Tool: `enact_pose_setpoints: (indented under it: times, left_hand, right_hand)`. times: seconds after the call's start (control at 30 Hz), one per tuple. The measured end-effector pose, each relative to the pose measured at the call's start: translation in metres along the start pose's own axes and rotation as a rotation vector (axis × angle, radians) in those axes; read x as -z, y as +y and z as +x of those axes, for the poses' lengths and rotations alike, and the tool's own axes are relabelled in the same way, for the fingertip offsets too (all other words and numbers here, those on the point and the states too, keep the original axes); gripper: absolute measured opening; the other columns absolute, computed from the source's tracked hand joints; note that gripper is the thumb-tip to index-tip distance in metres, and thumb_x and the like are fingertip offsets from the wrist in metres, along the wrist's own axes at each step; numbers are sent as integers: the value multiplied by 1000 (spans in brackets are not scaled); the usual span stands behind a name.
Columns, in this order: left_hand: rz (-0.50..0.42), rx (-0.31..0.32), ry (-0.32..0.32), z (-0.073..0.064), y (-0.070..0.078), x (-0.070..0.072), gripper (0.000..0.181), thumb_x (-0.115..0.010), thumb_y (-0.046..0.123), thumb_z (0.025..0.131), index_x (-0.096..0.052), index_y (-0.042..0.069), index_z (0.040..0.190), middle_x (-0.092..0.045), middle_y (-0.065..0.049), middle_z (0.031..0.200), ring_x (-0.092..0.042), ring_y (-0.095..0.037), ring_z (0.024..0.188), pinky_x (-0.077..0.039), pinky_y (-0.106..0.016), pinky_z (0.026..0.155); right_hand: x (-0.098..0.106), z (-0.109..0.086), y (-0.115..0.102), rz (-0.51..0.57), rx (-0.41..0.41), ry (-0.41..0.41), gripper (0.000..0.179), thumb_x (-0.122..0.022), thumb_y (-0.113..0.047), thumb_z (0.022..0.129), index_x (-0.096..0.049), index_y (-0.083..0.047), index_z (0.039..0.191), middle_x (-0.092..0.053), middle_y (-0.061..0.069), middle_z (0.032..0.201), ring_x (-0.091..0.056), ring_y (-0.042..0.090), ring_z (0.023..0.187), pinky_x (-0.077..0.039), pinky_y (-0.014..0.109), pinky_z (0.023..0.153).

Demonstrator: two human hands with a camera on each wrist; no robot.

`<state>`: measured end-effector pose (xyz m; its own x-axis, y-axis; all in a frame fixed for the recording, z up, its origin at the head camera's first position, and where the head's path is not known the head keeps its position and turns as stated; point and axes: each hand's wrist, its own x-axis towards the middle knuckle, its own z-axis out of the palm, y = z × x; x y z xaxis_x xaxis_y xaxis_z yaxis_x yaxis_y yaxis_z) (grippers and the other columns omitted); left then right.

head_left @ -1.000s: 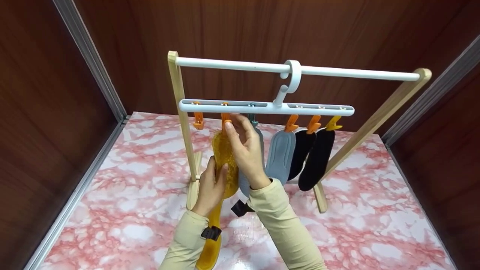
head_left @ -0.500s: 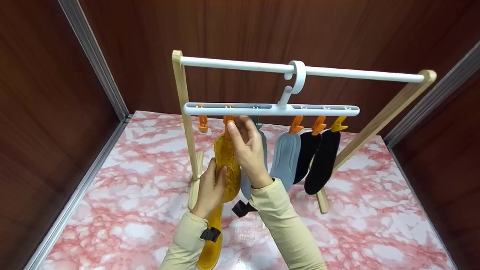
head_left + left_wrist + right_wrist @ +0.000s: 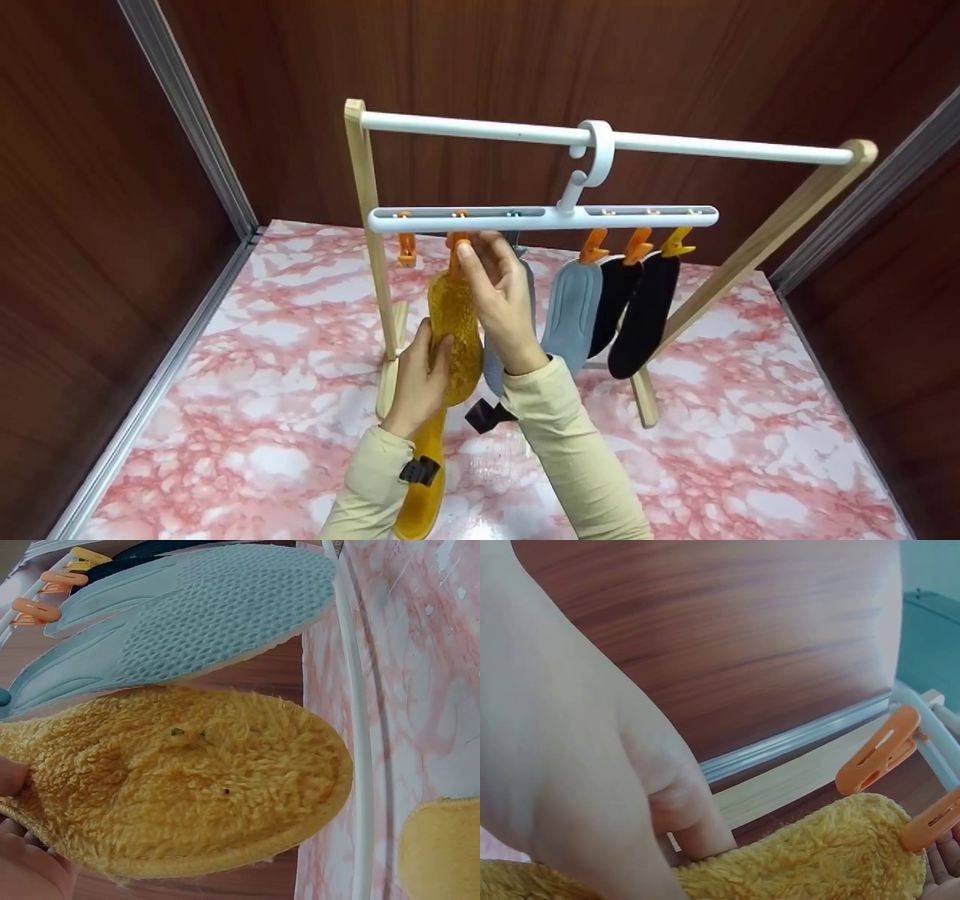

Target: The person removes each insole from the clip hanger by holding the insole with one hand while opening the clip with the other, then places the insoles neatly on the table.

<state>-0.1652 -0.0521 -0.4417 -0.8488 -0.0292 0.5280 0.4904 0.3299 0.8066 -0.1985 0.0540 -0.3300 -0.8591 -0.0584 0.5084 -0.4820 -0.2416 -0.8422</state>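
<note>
A fuzzy mustard-yellow insole (image 3: 461, 337) is held up under the white hanger bar, its plush face filling much of the left wrist view. My left hand (image 3: 420, 382) grips it at its middle, thumb on the near face. At the insole's upper end, an orange clip (image 3: 455, 256) overlaps the edge; the right wrist view shows this clip (image 3: 934, 823) right at the fuzzy tip. My right hand (image 3: 504, 292) pinches the clip, thumb on its front and other fingers partly hidden behind. A second yellow insole (image 3: 424, 499) lies on the marbled tabletop below my left wrist.
The clip hanger (image 3: 480, 219) hooks onto a white rail (image 3: 712, 145) between wooden posts. A spare orange clip (image 3: 406, 250) hangs at the left. Blue-grey insoles (image 3: 574, 315) and black insoles (image 3: 646, 315) hang to the right. Dark wood-look panels (image 3: 480, 60) stand behind and at both sides.
The rack and hanger shifted slightly right in the head view, and the hanging black insole swayed a little. Both hands keep their hold on the insole and clip.
</note>
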Motion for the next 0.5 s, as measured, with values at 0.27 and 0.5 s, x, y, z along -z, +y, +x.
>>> enact_pose_setpoints:
  times: [0.27,0.5]
  left_hand:
    - [24,2,8,-4,-2,0,9,-49,4,98,-48,-5,100,-32,3,69,-40,-13,63,-38,-27,59]
    - [52,7,14,-6,-3,1,12,-50,4,97,-51,-6,105,-47,-5,74,-50,-18,71,-47,-36,69]
  right_hand:
    - [1,2,-2,18,-2,-4,21,-52,-4,95,-51,5,114,-62,21,112,-57,35,111,-47,31,93]
    - [1,3,-3,28,-17,3,22,-52,-2,95,-51,6,115,-55,30,116,-57,30,110,-46,31,95]
